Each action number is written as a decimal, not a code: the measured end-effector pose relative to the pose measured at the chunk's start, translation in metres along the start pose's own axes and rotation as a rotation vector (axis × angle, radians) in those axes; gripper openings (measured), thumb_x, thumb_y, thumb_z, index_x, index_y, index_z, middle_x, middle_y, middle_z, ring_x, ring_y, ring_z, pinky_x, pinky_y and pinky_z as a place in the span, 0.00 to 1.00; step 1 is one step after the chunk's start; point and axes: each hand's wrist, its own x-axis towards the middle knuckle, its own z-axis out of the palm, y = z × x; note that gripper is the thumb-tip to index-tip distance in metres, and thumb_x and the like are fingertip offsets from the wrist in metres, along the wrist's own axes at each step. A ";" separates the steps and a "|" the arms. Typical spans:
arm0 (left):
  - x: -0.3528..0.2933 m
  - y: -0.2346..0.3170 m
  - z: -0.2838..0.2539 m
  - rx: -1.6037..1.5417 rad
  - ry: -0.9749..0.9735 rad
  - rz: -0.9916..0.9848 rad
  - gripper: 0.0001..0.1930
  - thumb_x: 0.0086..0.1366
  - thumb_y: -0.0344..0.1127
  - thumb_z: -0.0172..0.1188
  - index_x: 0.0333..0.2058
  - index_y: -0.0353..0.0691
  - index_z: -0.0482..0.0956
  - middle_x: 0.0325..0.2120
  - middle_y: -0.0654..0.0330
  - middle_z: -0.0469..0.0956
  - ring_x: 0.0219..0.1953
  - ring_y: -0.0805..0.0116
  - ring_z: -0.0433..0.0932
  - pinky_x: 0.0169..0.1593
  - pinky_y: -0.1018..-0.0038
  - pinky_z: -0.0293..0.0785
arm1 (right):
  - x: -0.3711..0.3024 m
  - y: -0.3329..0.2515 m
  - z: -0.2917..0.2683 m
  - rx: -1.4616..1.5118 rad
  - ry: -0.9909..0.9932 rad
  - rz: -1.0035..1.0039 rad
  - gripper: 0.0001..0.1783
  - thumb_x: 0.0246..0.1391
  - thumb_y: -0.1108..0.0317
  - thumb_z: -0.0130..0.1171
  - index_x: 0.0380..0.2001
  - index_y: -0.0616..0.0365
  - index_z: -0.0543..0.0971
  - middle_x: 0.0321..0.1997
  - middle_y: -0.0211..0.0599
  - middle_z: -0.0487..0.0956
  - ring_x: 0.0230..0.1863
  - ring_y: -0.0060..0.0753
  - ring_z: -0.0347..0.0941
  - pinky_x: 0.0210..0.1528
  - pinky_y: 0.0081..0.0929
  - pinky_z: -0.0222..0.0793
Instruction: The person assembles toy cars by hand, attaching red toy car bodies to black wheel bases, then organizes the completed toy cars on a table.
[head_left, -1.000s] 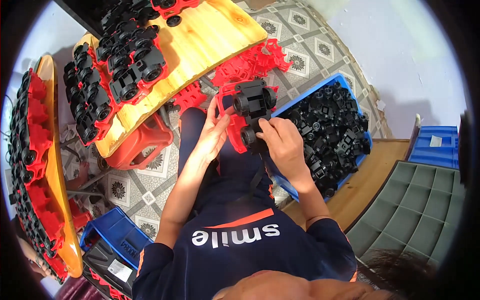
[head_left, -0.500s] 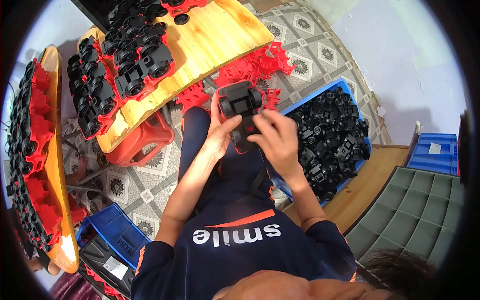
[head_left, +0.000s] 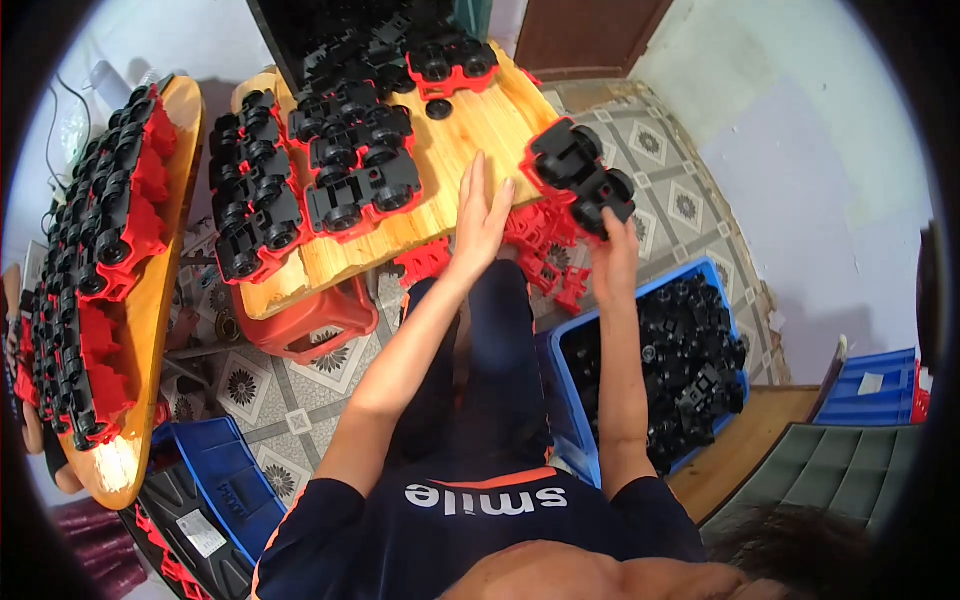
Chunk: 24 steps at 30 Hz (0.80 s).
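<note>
Held red shell (head_left: 533,174) mostly hidden

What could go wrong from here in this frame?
The red-and-black vehicle body could slip: only the right hand holds it, by one end, while the left hand is open and apart from it. The loose black wheel on the wooden table might get knocked off. The assembled bodies close to the table's near edge could be nudged over.

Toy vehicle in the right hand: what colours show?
The toy vehicle is black and red; head view.
</note>
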 end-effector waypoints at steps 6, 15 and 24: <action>0.116 -0.047 0.002 0.855 0.007 -0.003 0.45 0.64 0.63 0.52 0.67 0.31 0.53 0.69 0.43 0.50 0.72 0.45 0.41 0.70 0.46 0.38 | 0.060 0.022 -0.018 -0.014 0.053 0.092 0.16 0.60 0.64 0.57 0.50 0.56 0.73 0.44 0.34 0.80 0.42 0.28 0.78 0.41 0.30 0.75; 0.122 -0.064 -0.001 0.193 0.477 0.033 0.39 0.70 0.52 0.48 0.68 0.30 0.46 0.69 0.39 0.47 0.72 0.45 0.43 0.71 0.56 0.41 | 0.173 0.045 0.020 -0.088 -0.142 0.382 0.17 0.58 0.62 0.61 0.48 0.57 0.76 0.39 0.38 0.82 0.40 0.32 0.79 0.42 0.32 0.75; 0.071 -0.052 0.008 0.205 0.480 -0.058 0.43 0.70 0.56 0.47 0.69 0.32 0.39 0.69 0.37 0.40 0.72 0.43 0.40 0.72 0.56 0.38 | 0.225 0.095 0.107 -0.221 -0.343 0.401 0.22 0.54 0.54 0.65 0.46 0.56 0.78 0.39 0.34 0.82 0.37 0.30 0.79 0.37 0.30 0.74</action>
